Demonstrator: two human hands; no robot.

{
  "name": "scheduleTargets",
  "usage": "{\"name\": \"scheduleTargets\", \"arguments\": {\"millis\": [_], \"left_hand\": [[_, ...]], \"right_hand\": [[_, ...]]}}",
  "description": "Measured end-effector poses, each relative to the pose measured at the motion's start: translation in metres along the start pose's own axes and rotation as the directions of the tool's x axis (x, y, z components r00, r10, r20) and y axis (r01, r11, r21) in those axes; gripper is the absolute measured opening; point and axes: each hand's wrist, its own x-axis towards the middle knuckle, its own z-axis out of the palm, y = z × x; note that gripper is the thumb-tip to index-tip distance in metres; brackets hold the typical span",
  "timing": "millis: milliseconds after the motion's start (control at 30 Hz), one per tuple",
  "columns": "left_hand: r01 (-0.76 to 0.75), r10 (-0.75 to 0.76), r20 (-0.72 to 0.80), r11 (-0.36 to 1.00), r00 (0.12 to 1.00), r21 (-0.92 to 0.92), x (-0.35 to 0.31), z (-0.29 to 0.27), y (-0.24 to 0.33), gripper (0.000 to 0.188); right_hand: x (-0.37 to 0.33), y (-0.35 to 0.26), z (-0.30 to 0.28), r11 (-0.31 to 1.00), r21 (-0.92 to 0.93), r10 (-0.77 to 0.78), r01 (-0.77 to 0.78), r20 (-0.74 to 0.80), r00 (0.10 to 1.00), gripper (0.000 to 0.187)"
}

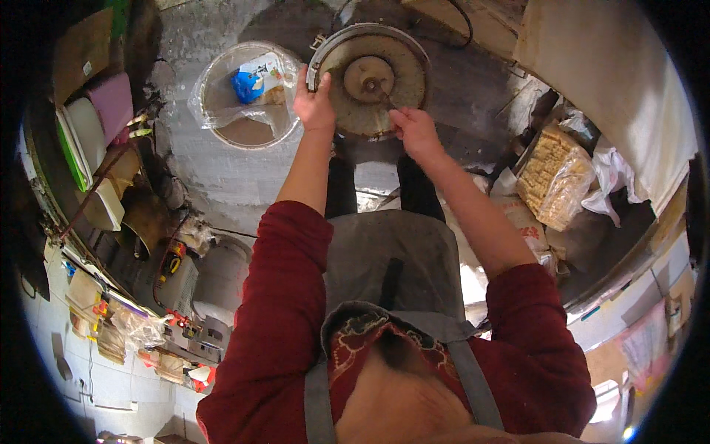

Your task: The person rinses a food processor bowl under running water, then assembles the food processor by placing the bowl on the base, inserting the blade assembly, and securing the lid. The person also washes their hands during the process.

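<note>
Grey floor (222, 181) shows before the dark-clad knees (342, 191). Beyond them, the right hand (416, 133) clenches a thin tool (383, 98), its tip at the hub (362, 72) of a round pan (411, 74). The left hand (315, 109) grasps the pan's left rim. Floor also shows right of the pan; close by its left edge, a plastic-lined tub (250, 133) holds a blue-and-white packet (248, 86), its print unreadable.

At far centre, round pale-rimmed metal pan (410, 78), face up, inside stained grey-brown, with raised brownish disc (357, 75) in its middle; thin brown rod-shaped tool (384, 96) slanting from disc toward near right.
</note>
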Motion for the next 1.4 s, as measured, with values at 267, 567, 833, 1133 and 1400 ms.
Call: {"name": "scheduleTargets", "arguments": {"millis": [267,567,833,1133,1400], "left_hand": [[-0.046,0.05,-0.021,0.988,0.999,0.148,0.0,0.004,0.027,0.045],[-0.114,0.039,0.156,0.852,0.987,0.511,0.019,0.0,0.01,0.063],[0.274,-0.318,0.241,0.941,0.917,0.198,-0.085,-0.162,-0.027,0.078],[0.803,-0.717,-0.452,0.597,0.531,-0.004,-0.365,-0.425,-0.138,0.033],[0.175,-0.458,0.029,0.397,0.889,0.901,-0.556,-0.307,-0.118,0.02]], "right_hand": [[-0.012,0.014,0.05,0.918,0.395,0.1,-0.026,-0.168,0.981,0.022],[-0.006,0.025,0.083,0.955,0.275,-0.032,0.11,-0.275,0.961,0.033],[-0.023,-0.009,0.014,0.989,0.025,-0.12,0.147,-0.444,0.888,0.034],[0.102,-0.133,-0.131,0.953,0.013,-0.211,0.304,-0.69,0.692,0.021],[0.041,-0.101,-0.129,0.658,-0.657,-0.648,0.367,-0.246,0.721,0.035]]}}
